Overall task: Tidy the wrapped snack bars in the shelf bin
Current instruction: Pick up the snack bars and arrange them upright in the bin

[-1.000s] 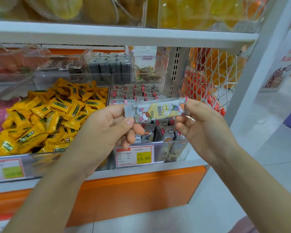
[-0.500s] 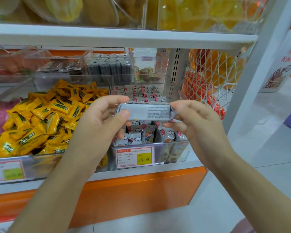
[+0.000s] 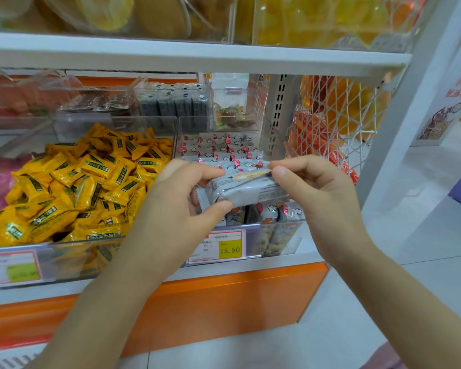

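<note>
- Head view, hands: your left hand curls round the left end of a wrapped snack bar, with the thumb underneath and the fingers over the top.
- Your right hand pinches the bar's right end, thumb and forefinger closed on the upper edge of the wrapper.
- You hold the bar roughly level between both hands, its grey printed back towards you, just above the front of the clear shelf bin.
- Inside that bin, more bars stand on edge in rows towards the back. A few stand upright against the front wall, below your fingers.
- A price tag reading 15.80 sits on the bin's front.
- To the left, a neighbouring bin holds a loose heap of yellow-wrapped sweets.
- To the right, a white net basket holds orange packs.
- An orange panel runs under the shelf edge.
</note>
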### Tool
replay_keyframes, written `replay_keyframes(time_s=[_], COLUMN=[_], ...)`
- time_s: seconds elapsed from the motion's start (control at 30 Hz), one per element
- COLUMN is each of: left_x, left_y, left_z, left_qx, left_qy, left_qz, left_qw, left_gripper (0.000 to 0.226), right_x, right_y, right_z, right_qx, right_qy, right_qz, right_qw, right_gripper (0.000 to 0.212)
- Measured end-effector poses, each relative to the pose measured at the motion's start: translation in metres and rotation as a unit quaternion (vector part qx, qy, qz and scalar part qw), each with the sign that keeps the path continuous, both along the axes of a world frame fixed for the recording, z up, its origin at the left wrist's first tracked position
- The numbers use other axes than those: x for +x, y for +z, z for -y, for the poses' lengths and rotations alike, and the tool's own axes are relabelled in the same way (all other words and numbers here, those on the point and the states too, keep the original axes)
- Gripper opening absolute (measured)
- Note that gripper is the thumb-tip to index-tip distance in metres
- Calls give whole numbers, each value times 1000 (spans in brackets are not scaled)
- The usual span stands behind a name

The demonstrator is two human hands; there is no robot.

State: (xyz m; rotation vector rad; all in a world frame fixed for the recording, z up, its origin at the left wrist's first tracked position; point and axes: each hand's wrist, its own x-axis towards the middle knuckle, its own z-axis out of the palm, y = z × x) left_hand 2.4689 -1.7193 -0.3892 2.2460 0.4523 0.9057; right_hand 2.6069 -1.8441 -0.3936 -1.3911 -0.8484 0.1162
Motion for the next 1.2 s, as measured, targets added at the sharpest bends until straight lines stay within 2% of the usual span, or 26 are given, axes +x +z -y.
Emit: replay_keyframes(time_s=[0.23, 0.43, 0.67, 0.83, 0.9, 0.97, 1.03, 1.07, 1.2], left_x=[2, 0, 1, 5, 7, 7, 7, 7, 7], left_y=[-2, -1, -3, -8, -11, -11, -11, -11, -11], left_z=[5, 1, 3, 5, 4, 1, -1, -2, -1], left_qx=[-15, 5, 14, 65, 88, 77, 70, 73, 137], left_qy=[24, 47, 37, -15, -6, 22, 40, 47, 66], left_qz=[24, 40, 52, -19, -27, -15, -14, -23, -90], left_qw=[999, 998, 998, 998, 996, 997, 997, 996, 984], left_gripper=[15, 27, 20, 45, 45, 43, 49, 55, 76], right_x=[-8, -14, -10, -3, 0, 2, 4, 5, 7], right_y=[0, 0, 0, -1, -1, 1, 1, 1, 2], right_z=[-1, -3, -4, -4, -3, -1, 1, 1, 1], right_qx=[-14, -12, -5, -16, -6, 35, 43, 39, 27], right_qy=[-20, -5, -21, -30, 24, 114, 154, 152, 98], right_qz=[42, 33, -9, -60, -102, -158, -145, -122, -73], right_qw=[999, 999, 1000, 998, 994, 980, 976, 980, 992], right_gripper=[11, 14, 19, 18, 10, 22, 38, 39, 13])
